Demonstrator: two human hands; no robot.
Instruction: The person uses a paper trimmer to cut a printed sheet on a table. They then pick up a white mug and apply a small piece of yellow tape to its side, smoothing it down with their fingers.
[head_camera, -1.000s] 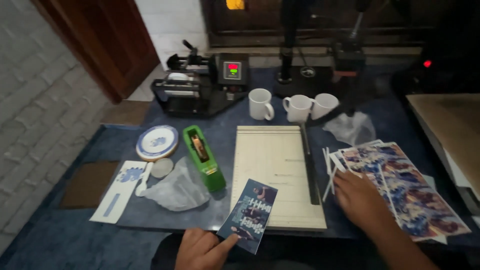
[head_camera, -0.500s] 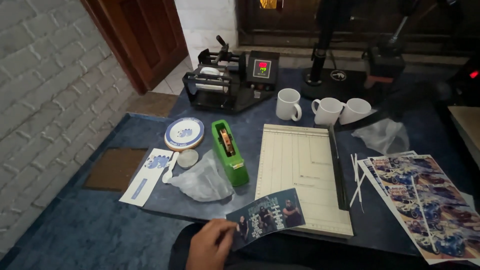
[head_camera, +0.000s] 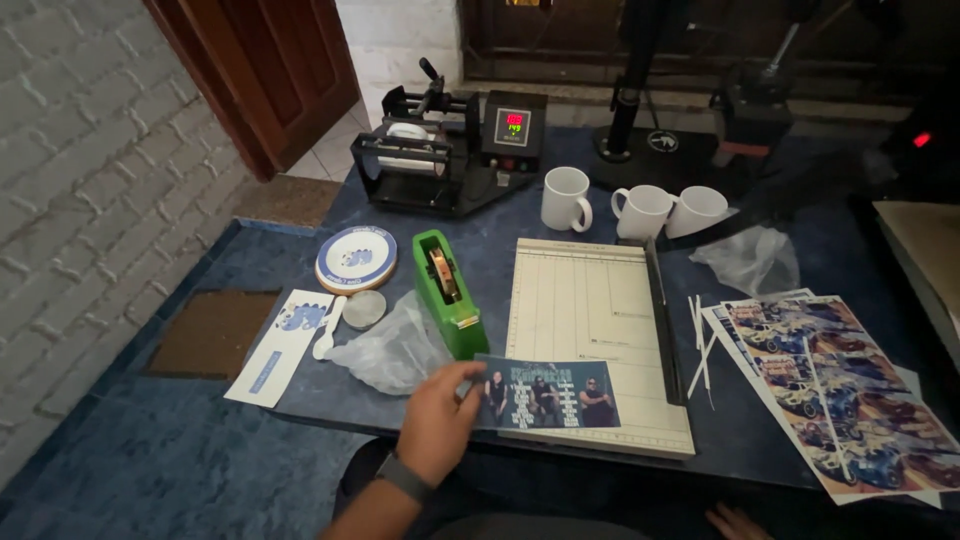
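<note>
Glossy printed photo strip (head_camera: 548, 394) lies across the paper cutter's (head_camera: 590, 320) near edge on the counter (head_camera: 500, 235), its left end pinched by the left hand (head_camera: 437, 420), fingers (head_camera: 468, 372) curled. Right hand (head_camera: 735, 521) barely shows; its grip cannot be told.

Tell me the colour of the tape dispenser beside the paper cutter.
Bright green; the tape dispenser shows best in the head view, left of the paper cutter.

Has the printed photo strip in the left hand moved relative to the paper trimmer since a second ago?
Yes. The photo strip has turned from upright to lying flat across the paper trimmer's near edge, held by the left hand.
</note>
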